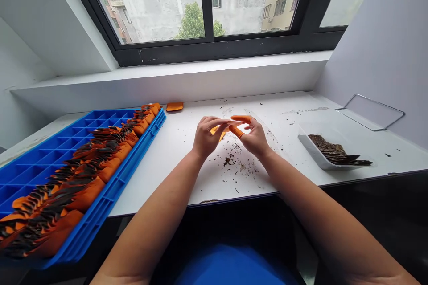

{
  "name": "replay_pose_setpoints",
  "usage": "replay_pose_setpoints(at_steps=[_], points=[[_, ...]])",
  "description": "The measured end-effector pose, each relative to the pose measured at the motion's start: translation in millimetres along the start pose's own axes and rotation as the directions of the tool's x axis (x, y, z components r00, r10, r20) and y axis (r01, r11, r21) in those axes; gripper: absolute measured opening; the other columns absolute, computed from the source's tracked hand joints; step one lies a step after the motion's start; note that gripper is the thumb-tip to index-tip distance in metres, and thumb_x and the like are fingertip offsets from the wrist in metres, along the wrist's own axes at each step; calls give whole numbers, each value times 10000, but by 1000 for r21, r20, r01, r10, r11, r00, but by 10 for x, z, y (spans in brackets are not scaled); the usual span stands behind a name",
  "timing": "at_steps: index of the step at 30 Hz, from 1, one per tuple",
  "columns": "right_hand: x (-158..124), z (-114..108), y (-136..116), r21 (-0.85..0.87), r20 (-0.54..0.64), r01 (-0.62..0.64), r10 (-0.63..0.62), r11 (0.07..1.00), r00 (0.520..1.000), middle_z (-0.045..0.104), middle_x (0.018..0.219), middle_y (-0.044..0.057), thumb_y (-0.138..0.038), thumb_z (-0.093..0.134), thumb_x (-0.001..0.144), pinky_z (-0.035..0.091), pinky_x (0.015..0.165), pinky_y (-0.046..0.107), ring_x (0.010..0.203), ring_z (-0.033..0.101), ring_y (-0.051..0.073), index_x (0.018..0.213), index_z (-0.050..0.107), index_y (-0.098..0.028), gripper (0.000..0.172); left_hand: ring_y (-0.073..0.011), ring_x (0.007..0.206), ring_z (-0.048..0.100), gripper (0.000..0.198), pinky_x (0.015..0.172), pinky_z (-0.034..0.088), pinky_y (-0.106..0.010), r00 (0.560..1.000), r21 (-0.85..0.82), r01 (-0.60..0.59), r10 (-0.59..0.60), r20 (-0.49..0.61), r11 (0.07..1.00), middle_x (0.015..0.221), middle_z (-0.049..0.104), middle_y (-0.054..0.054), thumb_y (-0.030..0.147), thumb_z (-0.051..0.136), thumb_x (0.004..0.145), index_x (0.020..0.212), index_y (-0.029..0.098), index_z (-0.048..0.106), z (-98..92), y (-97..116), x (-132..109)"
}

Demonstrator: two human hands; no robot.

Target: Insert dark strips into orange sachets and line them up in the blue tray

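Above the middle of the white table, my left hand [207,136] grips a small flat orange pouch [218,132], its thumb and fingers closed round it. Most of the pouch is hidden by that hand. Facing it, my right hand [254,136] wears orange finger cots [241,119] on thumb and forefinger. These two fingertips close in at the pouch's right end, against the left fingertips; whatever lies between them is too small to make out. Dark brown crumbs [230,160] are scattered on the table below the hands.
At left, a blue divided tray [133,160] holds rows of orange and dark pouches [100,169]. Another orange piece [174,107] lies by its far corner. On the right stand a clear plastic box [306,144] with dark flat pieces [334,150] and a bent wire frame [371,111].
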State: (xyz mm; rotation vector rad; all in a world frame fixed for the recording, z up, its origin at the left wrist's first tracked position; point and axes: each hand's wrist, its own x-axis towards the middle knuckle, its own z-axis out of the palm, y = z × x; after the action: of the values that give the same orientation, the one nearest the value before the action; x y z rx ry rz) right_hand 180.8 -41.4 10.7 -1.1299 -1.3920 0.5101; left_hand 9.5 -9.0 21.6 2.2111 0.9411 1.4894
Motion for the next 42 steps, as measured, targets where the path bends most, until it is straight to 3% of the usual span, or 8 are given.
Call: replay_pose_setpoints(at_steps=[6,11,15,20,26,29,34,42], points=[[37,22,56,141,21,-41,39,989,999,705,1027,46,-628,705,827,497,893,439,991,642,231,909,684,-258,378,-260,1126,634,384,1018,468,-452,983,-146,180,-182,-1,973,1189,725,-83,434,755,857,1197,266,695,57,-4,-30],[51,11,75,158,72,-112,101,981,992,689,1092,66,-686,677,825,531,845,408,1010,638,228,993,666,-266,453,-230,934,693,337,900,530,-420,949,-413,312,-299,98,855,998,759,-79,532,679,887,996,220,746,137,-99,-59],[41,16,71,186,80,-87,73,979,994,697,1092,54,-630,730,797,541,859,430,1010,651,233,1054,672,-283,436,-233,907,656,236,868,511,-416,984,-209,180,-179,23,961,913,749,-63,457,677,897,920,241,770,141,-114,-67],[30,22,33,286,66,-117,102,951,993,685,891,37,-586,817,719,541,760,397,857,645,216,819,654,-241,394,-243,970,650,175,904,507,-419,990,-107,143,-142,24,984,956,746,-65,403,680,904,951,249,751,117,-102,-73],[-6,54,3,342,95,-175,152,923,984,557,679,-27,-578,914,575,463,586,311,631,546,148,642,502,-232,542,-293,1246,570,717,1065,444,-440,968,-151,126,-88,235,980,1341,609,-116,364,908,642,1267,257,575,176,29,-151],[-31,79,-15,353,155,-215,170,911,973,503,597,-52,-596,941,506,417,533,289,557,481,126,608,453,-235,615,-234,1009,637,529,874,507,-370,951,-180,195,-140,276,964,1140,634,-75,284,845,667,1094,236,537,259,81,-170],[-37,66,-59,334,287,-247,151,910,946,586,671,-16,-731,778,695,467,605,306,605,549,146,706,578,-225,543,-141,708,553,443,657,459,-286,923,-203,309,-241,300,929,800,563,37,207,776,655,898,238,407,281,54,-132],[-4,4,-46,126,175,-61,38,990,984,696,843,34,-627,745,791,477,820,390,796,624,197,820,699,-214,416,-144,766,552,415,690,459,-299,939,-156,289,-248,238,944,873,561,17,146,708,671,936,229,399,222,-85,-116]])
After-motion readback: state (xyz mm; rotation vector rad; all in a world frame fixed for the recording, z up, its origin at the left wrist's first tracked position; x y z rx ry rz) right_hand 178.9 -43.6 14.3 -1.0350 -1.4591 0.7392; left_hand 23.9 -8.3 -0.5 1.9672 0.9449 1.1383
